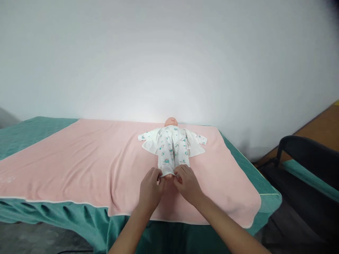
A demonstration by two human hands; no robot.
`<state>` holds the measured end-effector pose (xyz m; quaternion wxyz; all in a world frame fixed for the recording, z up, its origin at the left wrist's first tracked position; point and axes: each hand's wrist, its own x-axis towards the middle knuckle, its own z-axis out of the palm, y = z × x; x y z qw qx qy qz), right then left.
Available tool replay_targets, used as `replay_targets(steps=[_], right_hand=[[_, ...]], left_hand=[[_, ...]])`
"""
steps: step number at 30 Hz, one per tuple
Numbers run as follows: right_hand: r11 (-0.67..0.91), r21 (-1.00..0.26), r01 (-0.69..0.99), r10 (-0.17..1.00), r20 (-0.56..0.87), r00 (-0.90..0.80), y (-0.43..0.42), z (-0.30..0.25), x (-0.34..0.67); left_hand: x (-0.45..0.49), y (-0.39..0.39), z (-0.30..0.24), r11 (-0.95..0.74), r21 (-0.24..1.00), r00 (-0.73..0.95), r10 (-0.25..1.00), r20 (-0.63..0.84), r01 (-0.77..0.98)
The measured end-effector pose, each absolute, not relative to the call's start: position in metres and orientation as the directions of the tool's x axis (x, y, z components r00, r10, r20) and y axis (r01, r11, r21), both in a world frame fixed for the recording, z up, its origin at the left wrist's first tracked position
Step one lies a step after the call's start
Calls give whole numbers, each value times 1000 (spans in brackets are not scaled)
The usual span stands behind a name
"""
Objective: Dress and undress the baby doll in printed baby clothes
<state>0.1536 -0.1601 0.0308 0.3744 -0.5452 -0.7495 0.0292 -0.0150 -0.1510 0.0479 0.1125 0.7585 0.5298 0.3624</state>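
Note:
A baby doll [171,121] lies on its back, its head toward the wall. Printed white baby trousers [166,148] cover its front from the chest down, and a white baby jacket [196,145] spreads open beneath it with both sleeves out. My left hand [152,186] pinches one side of the left trouser leg's hem. At the same hem's other side, my right hand [187,181] is closed on the cloth, between the two legs. The doll's toes [168,176] peek out of that leg opening. The right leg's end is partly hidden by my right hand.
A pink blanket [79,158] lies under the doll on a table with a green cloth [34,130]. The pale wall [169,60] stands right behind it. On the right is a black chair [309,151] with something green on it.

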Motion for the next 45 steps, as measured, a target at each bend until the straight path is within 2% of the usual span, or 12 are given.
replay_targets(steps=[3, 6, 10, 13, 17, 22, 26, 30, 34, 38, 41, 45], right_hand=[[425, -479, 768, 810, 580, -87, -170, 24, 149], [436, -472, 766, 812, 574, -109, -175, 12, 145], [470, -454, 757, 808, 566, -162, -179, 1, 150], [442, -470, 764, 808, 578, -112, -181, -3, 159], [351, -553, 756, 818, 574, 40, -180, -9, 170], [364, -635, 682, 828, 555, 74, -179, -10, 177], [314, -664, 679, 842, 525, 124, -178, 0, 179], [315, -667, 675, 862, 498, 90, -179, 5, 184], [432, -550, 714, 824, 562, -66, -188, -1, 194], [468, -567, 678, 834, 536, -128, -194, 3, 206], [430, -586, 687, 845, 529, -79, -177, 11, 225], [168, -598, 784, 886, 440, 146, -118, 9, 268]], left_hand=[[-16, -158, 54, -514, 455, 242, 812, 530, 727], [-15, -164, 41, -533, 407, 292, 803, 519, 742], [-9, -167, 12, -520, 490, 262, 825, 501, 700], [1, -164, 0, -471, 555, 195, 853, 484, 686], [13, -157, -4, -408, 534, 145, 873, 466, 741], [12, -154, -6, -438, 488, 160, 844, 511, 755], [7, -153, -12, -439, 513, 160, 852, 498, 738], [1, -157, -15, -472, 534, 179, 842, 509, 702], [-12, -155, -12, -518, 560, 200, 824, 531, 647], [-23, -124, -5, -435, 603, 84, 850, 520, 669], [-27, -81, 2, -297, 616, 14, 907, 420, 729], [-26, -21, 16, -27, 549, -101, 974, 201, 835]])
